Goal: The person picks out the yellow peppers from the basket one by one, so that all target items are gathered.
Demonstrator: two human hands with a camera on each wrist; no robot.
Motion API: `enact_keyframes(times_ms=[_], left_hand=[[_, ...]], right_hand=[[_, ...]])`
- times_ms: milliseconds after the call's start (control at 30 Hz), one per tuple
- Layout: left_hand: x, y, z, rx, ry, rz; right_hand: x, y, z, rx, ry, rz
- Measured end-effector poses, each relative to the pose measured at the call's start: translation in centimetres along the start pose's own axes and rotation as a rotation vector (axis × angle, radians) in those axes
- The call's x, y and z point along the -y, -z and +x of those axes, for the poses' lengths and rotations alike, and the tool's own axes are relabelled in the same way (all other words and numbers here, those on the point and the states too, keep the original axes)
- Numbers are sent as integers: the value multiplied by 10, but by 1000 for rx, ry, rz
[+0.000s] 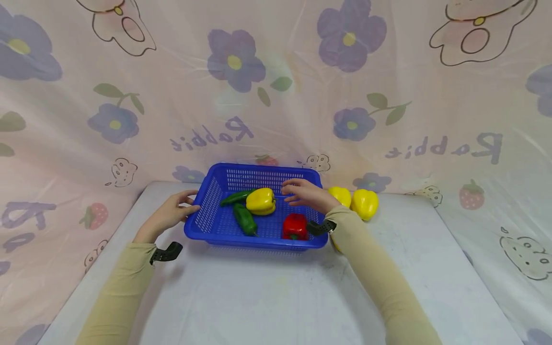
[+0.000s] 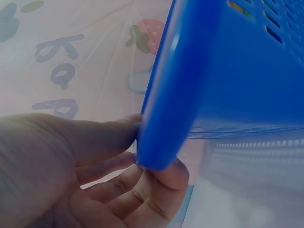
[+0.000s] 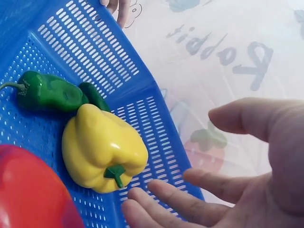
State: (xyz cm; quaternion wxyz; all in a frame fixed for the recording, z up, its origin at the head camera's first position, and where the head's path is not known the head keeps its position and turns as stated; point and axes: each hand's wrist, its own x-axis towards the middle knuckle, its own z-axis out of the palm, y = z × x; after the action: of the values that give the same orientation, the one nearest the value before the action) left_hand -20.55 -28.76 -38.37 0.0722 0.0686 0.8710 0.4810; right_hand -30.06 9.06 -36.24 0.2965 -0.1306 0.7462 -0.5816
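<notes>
A blue plastic basket holds a yellow bell pepper, a red bell pepper and two long green peppers. At the basket's left end, my left hand pinches the rim, thumb on one side and fingers curled under the edge. My right hand hovers over the basket's right part, fingers spread and holding nothing. In the right wrist view its fingertips overlap the basket wall near the yellow pepper.
Two more yellow bell peppers lie on the white table just right of the basket. Part of another yellow thing shows beneath my right wrist. A printed curtain hangs close behind the basket.
</notes>
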Motion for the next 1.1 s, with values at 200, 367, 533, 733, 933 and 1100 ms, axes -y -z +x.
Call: enact_keyframes(times_ms=[200, 367, 533, 733, 933, 1100], left_hand=[[-1, 0, 1, 4, 4, 6], [-1, 0, 1, 4, 3, 6], [-1, 0, 1, -1, 3, 5], [0, 0, 1, -5, 10, 6], [-1, -1, 2, -3, 10, 16], [-2, 0, 1, -5, 4, 17]], right_hand=[[0, -2, 8, -17, -47, -14], [-8, -3, 21, -1, -76, -46], [-12, -8, 26, 16, -126, -81], [-13, -11, 28, 15, -145, -81], [-15, -11, 30, 24, -164, -78], [-13, -13, 34, 25, -167, -66]])
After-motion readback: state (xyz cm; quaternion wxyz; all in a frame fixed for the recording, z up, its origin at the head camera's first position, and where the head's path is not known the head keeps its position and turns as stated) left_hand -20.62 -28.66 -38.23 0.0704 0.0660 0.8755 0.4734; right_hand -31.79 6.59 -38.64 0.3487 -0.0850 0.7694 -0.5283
